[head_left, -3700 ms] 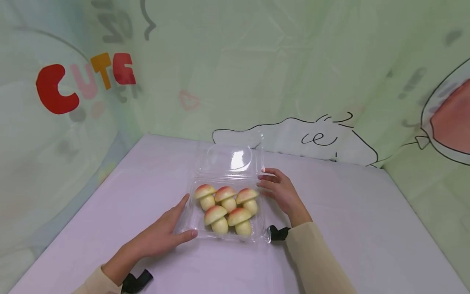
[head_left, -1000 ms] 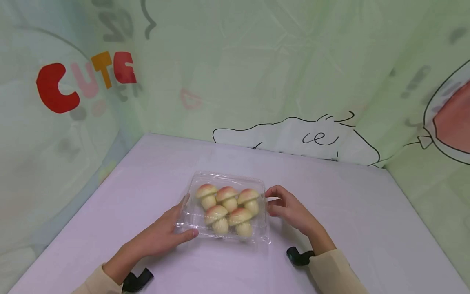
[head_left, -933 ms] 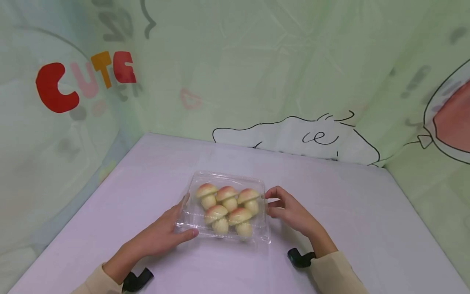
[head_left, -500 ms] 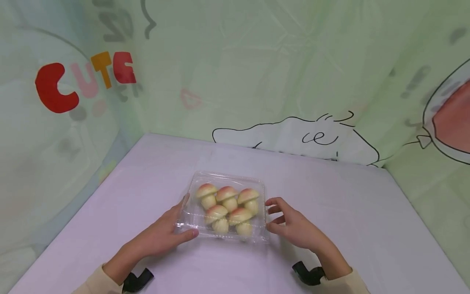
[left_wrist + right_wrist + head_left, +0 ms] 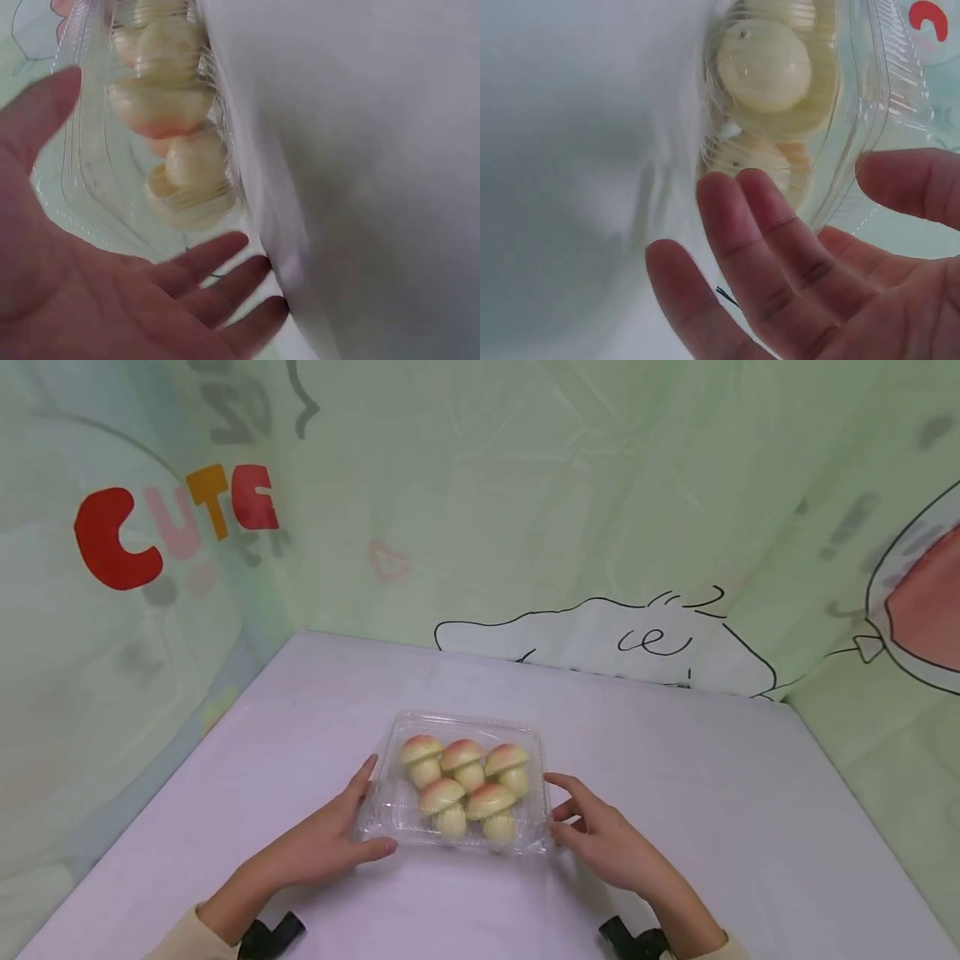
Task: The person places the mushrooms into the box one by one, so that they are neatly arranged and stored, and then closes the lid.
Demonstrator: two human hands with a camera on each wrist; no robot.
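A clear plastic clamshell box lies on the table with its lid down. Inside it sit several mushroom-shaped pieces, pale yellow with reddish caps, in two rows. At the box's left side is my left hand, thumb and fingers spread; in the left wrist view the palm faces the box and grips nothing. My right hand is at the right side, fingers loosely bent, tips close to the wall. Whether they touch it, I cannot tell. In the right wrist view the box wall is just beyond the fingertips.
A pale lilac-white cloth covers the table. Printed green fabric rises behind and on both sides, with "CUTE" lettering on the left. Each wrist carries a black camera mount, such as the right one.
The lid, upright 3.7 seconds ago, has swung down over the mushroom-shaped pieces. My right hand has slid down along the right side. My left hand has drawn slightly away from the box.
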